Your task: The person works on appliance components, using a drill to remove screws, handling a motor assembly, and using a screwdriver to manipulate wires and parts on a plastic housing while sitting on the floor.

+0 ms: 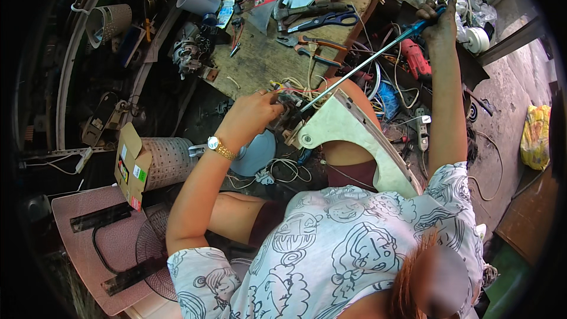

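My right hand grips the blue handle of a long screwdriver, raised at the upper right. Its metal shaft slants down to a small dark metal assembly with wires, where the tip is hard to make out. My left hand is closed on that assembly, fingers curled over it and partly hiding it. A white bracket-like housing with a curved cutout lies across my leg, attached or close to the assembly; I cannot tell which. Red and cream wires trail beside my left fingers.
A worn wooden bench holds a hammer, scissors and pliers. A red power tool, cables and a power strip are at the right. A perforated bin, cardboard box and pink panel sit lower left.
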Demonstrator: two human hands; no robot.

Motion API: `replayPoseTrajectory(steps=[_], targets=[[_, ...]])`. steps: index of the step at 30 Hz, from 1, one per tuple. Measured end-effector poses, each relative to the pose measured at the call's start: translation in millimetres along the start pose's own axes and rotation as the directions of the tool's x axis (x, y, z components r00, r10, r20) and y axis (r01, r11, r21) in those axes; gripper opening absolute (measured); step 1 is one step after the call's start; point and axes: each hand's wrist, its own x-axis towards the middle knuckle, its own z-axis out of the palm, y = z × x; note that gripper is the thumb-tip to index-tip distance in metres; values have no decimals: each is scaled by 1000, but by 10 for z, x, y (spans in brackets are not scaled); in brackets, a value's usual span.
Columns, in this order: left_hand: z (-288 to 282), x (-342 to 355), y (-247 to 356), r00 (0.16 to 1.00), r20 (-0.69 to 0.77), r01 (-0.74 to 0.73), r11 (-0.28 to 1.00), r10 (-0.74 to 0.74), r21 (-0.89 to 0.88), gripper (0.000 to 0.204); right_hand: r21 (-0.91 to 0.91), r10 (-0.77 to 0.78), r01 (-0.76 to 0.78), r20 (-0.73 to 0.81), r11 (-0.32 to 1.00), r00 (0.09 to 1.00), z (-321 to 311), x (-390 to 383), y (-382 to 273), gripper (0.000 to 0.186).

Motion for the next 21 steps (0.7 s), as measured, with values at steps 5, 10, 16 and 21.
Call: replayPoseTrajectory(steps=[5, 10, 16, 21], targets=[[-100, 100, -37, 941, 218, -300, 938, 260, 172, 10, -8, -4, 4, -12, 1000, 1000, 4, -48, 9, 45], [-112, 159, -16, 905, 200, -416, 878, 375, 238, 12, -3, -29, 29, -48, 1000, 998, -18, -100, 73, 43], [-243, 315, -110, 885, 227, -450, 870, 406, 199, 17, 18, -18, 18, -26, 1000, 1000, -76, -111, 39, 41], [-226, 334, -230, 842, 283, -505, 856, 460, 111, 16, 27, -21, 21, -7, 999, 1000, -135, -104, -18, 41]])
